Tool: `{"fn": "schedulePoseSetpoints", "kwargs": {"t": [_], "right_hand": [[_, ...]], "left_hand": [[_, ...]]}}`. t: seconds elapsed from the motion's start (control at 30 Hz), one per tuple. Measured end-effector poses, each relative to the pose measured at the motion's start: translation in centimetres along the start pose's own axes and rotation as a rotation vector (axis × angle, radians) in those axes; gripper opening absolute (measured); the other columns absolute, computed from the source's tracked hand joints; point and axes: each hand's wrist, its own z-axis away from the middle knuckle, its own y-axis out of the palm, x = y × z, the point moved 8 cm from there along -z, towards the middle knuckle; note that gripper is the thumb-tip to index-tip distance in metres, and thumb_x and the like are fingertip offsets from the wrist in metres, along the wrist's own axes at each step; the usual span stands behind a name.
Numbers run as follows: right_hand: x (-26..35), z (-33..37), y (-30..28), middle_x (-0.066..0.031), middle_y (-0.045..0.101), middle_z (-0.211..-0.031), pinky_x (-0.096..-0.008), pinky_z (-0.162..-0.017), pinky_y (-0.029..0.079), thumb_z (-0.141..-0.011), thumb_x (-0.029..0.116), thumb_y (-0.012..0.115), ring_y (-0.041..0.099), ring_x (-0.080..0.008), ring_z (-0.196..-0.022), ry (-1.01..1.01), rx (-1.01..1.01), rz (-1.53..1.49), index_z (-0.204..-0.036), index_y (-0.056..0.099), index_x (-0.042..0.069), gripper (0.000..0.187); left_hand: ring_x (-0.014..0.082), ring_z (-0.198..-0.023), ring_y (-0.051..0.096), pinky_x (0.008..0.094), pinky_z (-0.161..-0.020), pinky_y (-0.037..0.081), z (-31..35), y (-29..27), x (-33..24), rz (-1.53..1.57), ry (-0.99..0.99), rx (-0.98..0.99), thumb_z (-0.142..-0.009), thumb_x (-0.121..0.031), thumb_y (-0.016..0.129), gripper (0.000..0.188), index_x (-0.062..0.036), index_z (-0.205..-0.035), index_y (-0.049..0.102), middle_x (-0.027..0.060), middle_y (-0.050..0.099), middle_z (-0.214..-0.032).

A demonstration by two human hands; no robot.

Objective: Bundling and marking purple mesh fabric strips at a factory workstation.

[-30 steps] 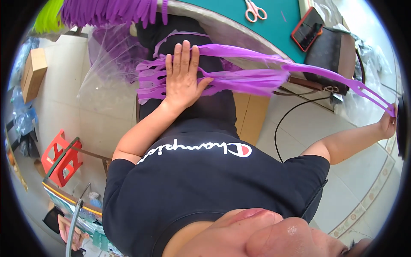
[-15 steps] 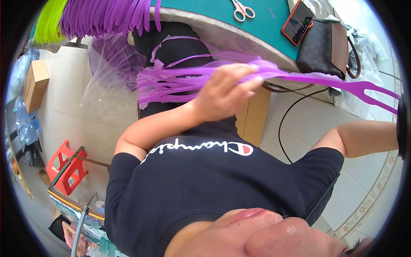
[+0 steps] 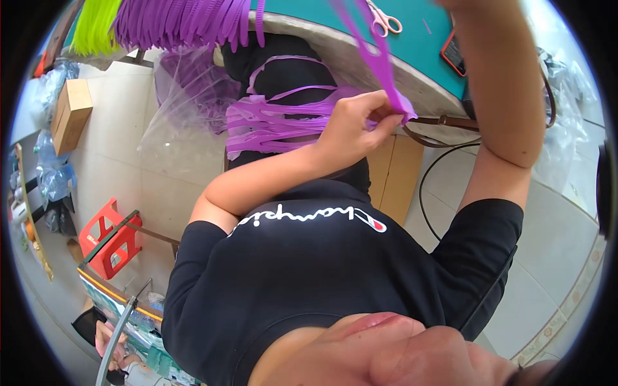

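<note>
Just right of your lap (image 3: 293, 73): long, purple, slotted, rubbery strap (image 3: 385, 72), pinched in your left hand (image 3: 355, 125); right hand (image 3: 470, 3) cropped, grip untellable. Step, seemingly: drawing it out; next move wants steady left pinch.

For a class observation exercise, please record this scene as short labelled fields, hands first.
Left hand: pinching a flexible purple slotted strip
Right hand: mostly past top edge; grip hidden
Nearby: thin purple strips lying across black trousers
Green-topped table: scissors with pink looped handles
Table's left: hanging lime-green strips, ribbed purple strips
Left side: red plastic stool, brown cardboard box
</note>
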Motion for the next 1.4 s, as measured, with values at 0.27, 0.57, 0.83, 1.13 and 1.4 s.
{"fn": "schedulePoseSetpoints", "kwargs": {"t": [0.27, 0.57, 0.83, 1.13, 1.4], "right_hand": [[-4.9, 10.7, 1.1, -0.0102, 0.064, -0.089, -0.0285, -0.064, 0.048, -0.09, 0.013, 0.061, 0.061, -0.0177, -0.074, -0.239, -0.015, 0.386, -0.101, 0.065, 0.0, 0.017], [-12.2, 21.2, 2.7, -0.0131, 0.062, -0.095, -0.0275, -0.079, 0.049, -0.092, 0.009, 0.062, 0.062, -0.0169, -0.086, 0.33, -0.454, -0.214, -0.096, 0.058, -0.002, 0.012], [-13.0, 22.2, 2.8, -0.0144, 0.064, -0.096, -0.0287, -0.081, 0.05, -0.092, 0.008, 0.062, 0.063, -0.0188, -0.089, 0.345, -0.475, -0.252, -0.096, 0.058, -0.002, 0.012], [-11.1, 21.5, 3.0, -0.0177, 0.066, -0.095, -0.0318, -0.077, 0.053, -0.088, 0.005, 0.065, 0.066, -0.0238, -0.087, 0.192, -0.391, 0.103, -0.096, 0.059, -0.001, 0.012], [-10.9, 21.7, -0.1, -0.0196, 0.07, -0.092, -0.0329, -0.075, 0.056, -0.087, -0.004, 0.062, 0.07, -0.0265, -0.084, -0.09, -0.558, 0.534, -0.094, 0.061, -0.003, 0.007]], "left_hand": [[0.0125, -0.092, 0.064, 0.0279, -0.084, 0.052, 3.4, -6.3, 1.8, 0.522, -0.187, -0.182, -0.092, -0.002, 0.06, 0.016, 0.0016, -0.108, 0.06, 0.0077, 0.067, -0.099], [0.018, -0.09, 0.065, 0.0327, -0.082, 0.054, 3.1, -6.8, 3.3, 0.633, -0.308, -0.272, -0.09, -0.001, 0.062, 0.018, 0.0006, -0.108, 0.059, 0.0112, 0.064, -0.105], [0.0154, -0.089, 0.065, 0.0284, -0.083, 0.054, 3.0, -6.7, 3.3, 0.597, -0.265, -0.314, -0.091, -0.001, 0.06, 0.015, 0.0026, -0.105, 0.059, 0.0099, 0.065, -0.1], [0.0153, -0.091, 0.065, 0.0281, -0.084, 0.054, 3.3, -6.8, 3.3, 0.532, -0.245, -0.341, -0.09, 0.002, 0.06, 0.019, 0.0029, -0.109, 0.057, 0.0093, 0.064, -0.1], [0.0144, -0.086, 0.064, 0.0273, -0.081, 0.053, 4.2, -5.9, 4.0, 0.557, -0.463, -0.211, -0.088, -0.001, 0.063, 0.03, 0.0034, -0.116, 0.053, 0.0087, 0.063, -0.096]]}}
